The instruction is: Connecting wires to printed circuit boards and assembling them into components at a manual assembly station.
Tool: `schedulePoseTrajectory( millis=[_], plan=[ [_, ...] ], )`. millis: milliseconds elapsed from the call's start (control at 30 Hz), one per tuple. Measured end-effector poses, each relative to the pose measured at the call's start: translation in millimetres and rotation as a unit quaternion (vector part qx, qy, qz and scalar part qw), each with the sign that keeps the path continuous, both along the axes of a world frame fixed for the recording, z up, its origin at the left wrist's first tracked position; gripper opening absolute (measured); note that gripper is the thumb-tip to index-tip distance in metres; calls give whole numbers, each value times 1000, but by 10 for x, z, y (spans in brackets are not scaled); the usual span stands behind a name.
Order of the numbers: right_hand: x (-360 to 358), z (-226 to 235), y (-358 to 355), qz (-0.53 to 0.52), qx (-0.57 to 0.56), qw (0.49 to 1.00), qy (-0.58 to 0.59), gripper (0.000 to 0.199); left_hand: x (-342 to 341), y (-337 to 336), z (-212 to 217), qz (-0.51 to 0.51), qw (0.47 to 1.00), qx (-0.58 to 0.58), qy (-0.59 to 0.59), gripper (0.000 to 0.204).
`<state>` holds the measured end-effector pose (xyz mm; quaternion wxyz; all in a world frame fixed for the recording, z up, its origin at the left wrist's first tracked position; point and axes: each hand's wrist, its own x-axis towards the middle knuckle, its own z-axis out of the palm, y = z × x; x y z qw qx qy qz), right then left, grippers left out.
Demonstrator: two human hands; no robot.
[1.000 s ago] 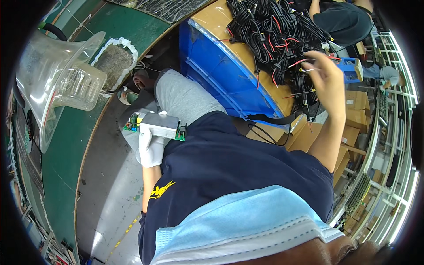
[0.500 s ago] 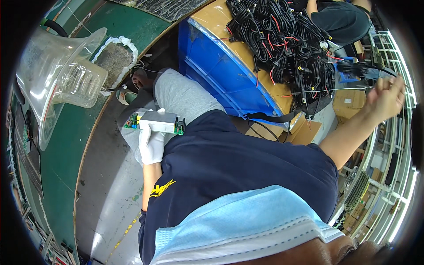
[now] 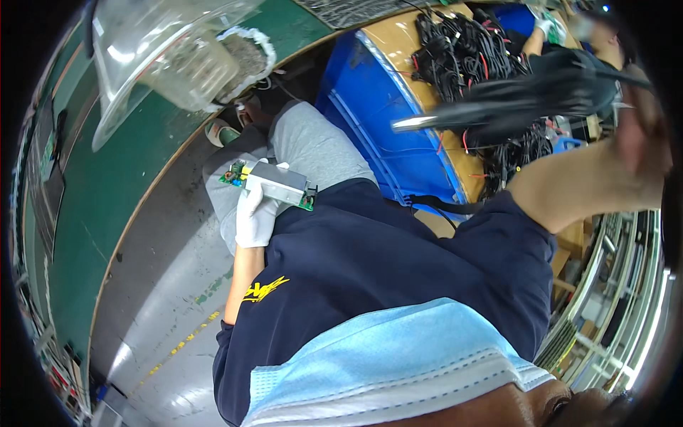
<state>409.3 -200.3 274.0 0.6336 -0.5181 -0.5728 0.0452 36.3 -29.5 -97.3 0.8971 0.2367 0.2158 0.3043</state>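
Note:
My left hand (image 3: 256, 217), in a white glove, is closed around a green circuit board with a silver metal cover (image 3: 279, 182). The board lies level above my lap, its components showing at both ends. At the far right my bare right hand (image 3: 642, 135) is raised and blurred, its fingers only partly visible. From it a bundle of black cable (image 3: 526, 99) stretches leftward, smeared by motion, with a pale, shiny end (image 3: 414, 124). The cable passes in front of a heap of black cables (image 3: 466, 53) with red and yellow ends.
The heap lies on cardboard (image 3: 393, 35) atop a blue bin (image 3: 356, 107). A green workbench (image 3: 142, 149) curves along the left, with a clear plastic funnel-shaped cover (image 3: 167, 60). Another person's gloved hand (image 3: 545, 27) shows beyond the heap. White racks (image 3: 619, 306) stand at right.
My right hand has come up and nearer the camera, swinging the black cable across the heap. The view has shifted, so the bench cover sits higher. My left hand keeps the board.

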Motion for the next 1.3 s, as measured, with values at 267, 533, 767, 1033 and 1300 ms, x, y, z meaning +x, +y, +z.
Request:
schedulePoseTrajectory(
  millis=[267, 533, 767, 1033, 1300],
  plan=[
    [-1183, -1385, 1639, 398, -199, 885, 135, 31, -361, 25, 29, 58, 994, 68, 67, 73],
    [-1736, -2297, 1814, 322, -372, 844, 216, 20, -388, 176, 435, 61, 994, 91, 28, 74],
    [-1752, -2386, 1774, 321, -373, 855, 163, 11, -213, 161, 635, 16, 994, 112, -8, 79],
    [-1743, -2188, 1718, 356, -440, 799, 202, 15, -75, 111, 734, 16, 972, 200, 124, 82],
    [-1694, -2222, 1691, 369, -481, 768, 205, 15, -69, 68, 754, -5, 971, 208, 119, 80]
  ],
)
